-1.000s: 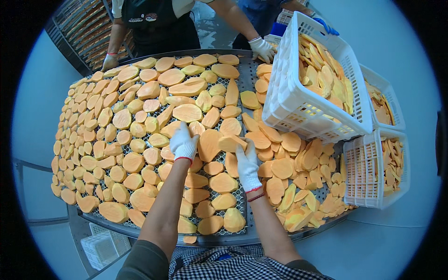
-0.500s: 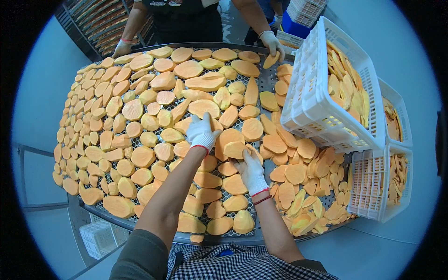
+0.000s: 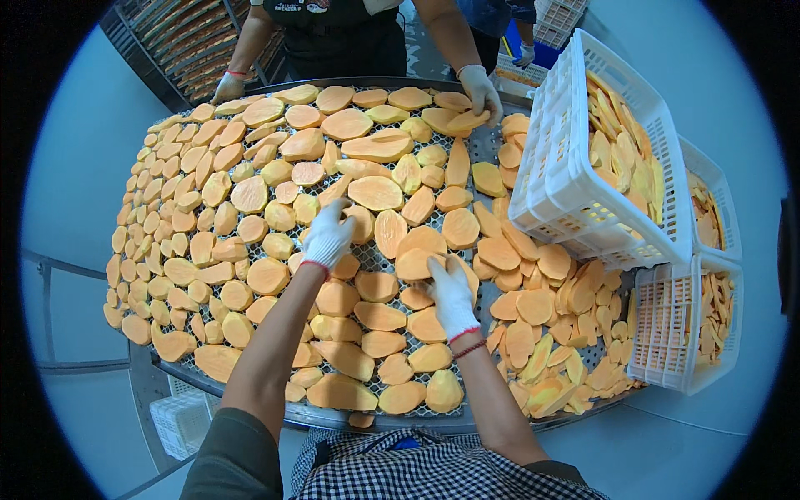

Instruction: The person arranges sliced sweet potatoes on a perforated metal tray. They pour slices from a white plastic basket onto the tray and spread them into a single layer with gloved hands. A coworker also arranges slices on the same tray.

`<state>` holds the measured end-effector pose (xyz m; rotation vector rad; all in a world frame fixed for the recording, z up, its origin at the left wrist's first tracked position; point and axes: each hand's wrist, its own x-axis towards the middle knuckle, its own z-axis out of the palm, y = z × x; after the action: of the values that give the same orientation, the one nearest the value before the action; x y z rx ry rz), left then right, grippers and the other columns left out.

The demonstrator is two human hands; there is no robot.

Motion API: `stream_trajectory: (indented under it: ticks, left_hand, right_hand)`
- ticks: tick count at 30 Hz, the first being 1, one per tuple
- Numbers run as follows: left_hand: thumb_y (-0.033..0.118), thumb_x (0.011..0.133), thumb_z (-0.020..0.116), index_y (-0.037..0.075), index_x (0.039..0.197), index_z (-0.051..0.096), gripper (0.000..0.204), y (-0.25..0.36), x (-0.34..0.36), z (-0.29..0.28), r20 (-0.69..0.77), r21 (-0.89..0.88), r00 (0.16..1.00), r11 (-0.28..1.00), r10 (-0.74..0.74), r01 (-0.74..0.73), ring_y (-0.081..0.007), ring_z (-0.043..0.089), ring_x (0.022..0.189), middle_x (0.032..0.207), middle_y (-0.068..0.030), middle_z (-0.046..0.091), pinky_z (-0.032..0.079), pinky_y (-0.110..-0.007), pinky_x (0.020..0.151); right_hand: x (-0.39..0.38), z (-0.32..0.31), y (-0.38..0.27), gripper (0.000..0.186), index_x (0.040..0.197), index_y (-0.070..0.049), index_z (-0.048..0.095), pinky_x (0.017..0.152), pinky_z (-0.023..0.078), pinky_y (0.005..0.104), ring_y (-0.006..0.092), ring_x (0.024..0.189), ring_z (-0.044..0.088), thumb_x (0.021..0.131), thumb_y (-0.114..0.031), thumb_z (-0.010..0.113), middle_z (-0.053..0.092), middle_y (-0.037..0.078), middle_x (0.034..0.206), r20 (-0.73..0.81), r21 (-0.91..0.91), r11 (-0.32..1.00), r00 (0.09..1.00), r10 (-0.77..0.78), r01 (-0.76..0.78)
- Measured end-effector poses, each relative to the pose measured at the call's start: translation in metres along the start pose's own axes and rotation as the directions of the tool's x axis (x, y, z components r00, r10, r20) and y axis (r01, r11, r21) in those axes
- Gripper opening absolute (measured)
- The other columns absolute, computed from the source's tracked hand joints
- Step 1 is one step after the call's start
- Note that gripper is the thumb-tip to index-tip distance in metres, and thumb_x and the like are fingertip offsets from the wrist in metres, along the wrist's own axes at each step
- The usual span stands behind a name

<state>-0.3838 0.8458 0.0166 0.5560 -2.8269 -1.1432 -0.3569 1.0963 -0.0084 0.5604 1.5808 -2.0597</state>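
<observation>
Orange sweet potato slices, apparently raw, lie close together on a wide mesh tray [image 3: 379,260]. My left hand [image 3: 327,236], in a white glove with a red cuff, rests over the slices near the tray's middle. Its fingers stretch forward, with the fingertips beside a slice [image 3: 361,224]. To the right, my gloved right hand [image 3: 452,298] grips a sweet potato slice [image 3: 414,264] above others on the mesh. Its fingers partly cover what it holds, so I cannot tell whether there is more than one slice.
Loose slices [image 3: 533,307] are heaped on the metal surface along the right side. White plastic crates [image 3: 560,158] of slices stand beyond them, one tilted. Across the tray, a co-worker's gloved hand [image 3: 481,90] holds a slice; a loaded rack [image 3: 187,46] stands behind.
My left hand has drawn back leftward from the middle slices. My right hand still holds its slice in about the same place. The co-worker's slice has come down onto the tray's far edge.
</observation>
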Motion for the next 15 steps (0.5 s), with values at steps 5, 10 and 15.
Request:
stream_trajectory:
  ticks: [5,10,15]
  left_hand:
    - [0.026,0.095,0.058,0.003,0.121,0.066,0.035,-0.005,-0.050,-0.009,-0.009,-0.020,1.000,1.000,0.005,-0.005,-0.0368,0.065,0.104,0.113,-0.0209,0.067,0.052,-0.042,0.093]
    - [0.034,0.087,0.072,0.013,0.137,0.052,0.058,0.006,-0.075,0.003,0.237,0.429,0.950,0.856,0.202,-0.289,-0.0347,0.055,0.119,0.129,-0.0129,0.058,0.044,-0.047,0.098]
    - [0.036,0.083,0.077,0.014,0.137,0.053,0.064,0.009,-0.069,0.006,0.264,0.445,0.910,0.796,0.321,-0.410,-0.0321,0.054,0.118,0.124,-0.0105,0.060,0.040,-0.047,0.100]
  right_hand:
    - [0.019,0.048,0.012,0.045,0.140,-0.003,0.048,0.077,0.057,0.0362,0.0267,0.092,0.068,0.100,-0.021,0.055,0.062,0.018,0.118,0.128,-0.315,0.927,0.977,-0.169,0.202]
    - [-0.031,0.057,-0.012,0.046,0.136,-0.010,0.056,0.087,0.053,0.0505,0.0405,0.103,0.066,0.097,-0.035,0.056,0.066,0.024,0.119,0.229,-0.897,0.324,0.942,-0.246,0.302]
    - [-0.030,0.027,-0.008,0.039,0.127,-0.013,0.064,0.085,0.055,0.0466,0.0382,0.099,0.067,0.096,-0.036,0.057,0.069,0.016,0.114,0.338,-0.906,0.161,0.897,-0.285,0.392]
